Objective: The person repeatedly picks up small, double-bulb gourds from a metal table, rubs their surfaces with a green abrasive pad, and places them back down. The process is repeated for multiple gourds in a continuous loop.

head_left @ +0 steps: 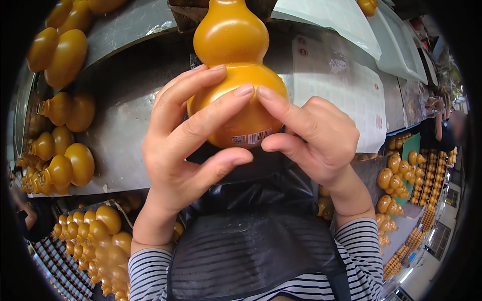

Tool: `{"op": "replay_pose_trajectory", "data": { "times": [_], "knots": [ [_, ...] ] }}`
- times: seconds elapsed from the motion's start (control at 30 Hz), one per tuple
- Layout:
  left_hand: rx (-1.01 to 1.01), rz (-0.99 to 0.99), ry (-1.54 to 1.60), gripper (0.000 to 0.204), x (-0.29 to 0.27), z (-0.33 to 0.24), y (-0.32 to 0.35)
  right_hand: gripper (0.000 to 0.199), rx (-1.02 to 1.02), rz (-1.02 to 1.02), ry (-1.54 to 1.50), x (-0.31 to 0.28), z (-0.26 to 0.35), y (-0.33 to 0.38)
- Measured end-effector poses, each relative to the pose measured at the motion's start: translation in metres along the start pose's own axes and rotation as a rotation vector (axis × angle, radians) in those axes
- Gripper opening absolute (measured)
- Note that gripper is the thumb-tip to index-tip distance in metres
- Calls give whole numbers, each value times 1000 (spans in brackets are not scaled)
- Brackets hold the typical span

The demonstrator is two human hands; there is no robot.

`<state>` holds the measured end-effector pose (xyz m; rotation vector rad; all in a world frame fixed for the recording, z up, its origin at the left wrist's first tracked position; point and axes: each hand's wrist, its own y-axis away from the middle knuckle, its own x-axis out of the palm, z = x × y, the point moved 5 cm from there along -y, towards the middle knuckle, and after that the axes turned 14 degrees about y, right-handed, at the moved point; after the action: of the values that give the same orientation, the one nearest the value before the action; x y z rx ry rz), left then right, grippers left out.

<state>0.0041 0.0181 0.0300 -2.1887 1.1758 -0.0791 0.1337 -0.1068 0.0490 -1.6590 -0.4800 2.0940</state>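
A glossy amber-yellow gourd-shaped bottle [231, 37] lies in front of me, its wide end toward my body and its top cut off by the picture's edge. My left hand [173, 138] is around its left side, long fingers stretched over the lower bulb and the thumb near the base. From the right, my right hand [324, 138] presses its index fingertip on the bulb, the thumb beside the base and the other fingers curled. The two index fingertips almost meet. A small white barcode label [251, 137] shows near the base, between my thumbs.
Several similar bottles [68, 165] lie along the metal bench [118, 150] at left, with more stacked below [100, 226]. A dark wooden block [186, 17] stands behind the bottle. Right of it are a white sheet [341, 85] and a pale tray [399, 47]. Further right stand rows of bottles [399, 173].
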Motion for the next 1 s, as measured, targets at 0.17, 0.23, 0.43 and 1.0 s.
{"op": "replay_pose_trajectory", "data": {
  "times": [0.17,0.23,0.43,1.0],
  "knots": [
    [37,0,-104,54,2,4,1,52,-7,-35,12,3,-1,0],
    [41,9,-119,55,2,5,1,52,-6,-41,6,4,-2,0],
    [17,-9,-115,56,2,2,1,52,-20,0,33,-1,0,-2],
    [39,54,-153,54,8,3,-4,48,967,15,-1291,-2,-102,-9]
  ]
}}
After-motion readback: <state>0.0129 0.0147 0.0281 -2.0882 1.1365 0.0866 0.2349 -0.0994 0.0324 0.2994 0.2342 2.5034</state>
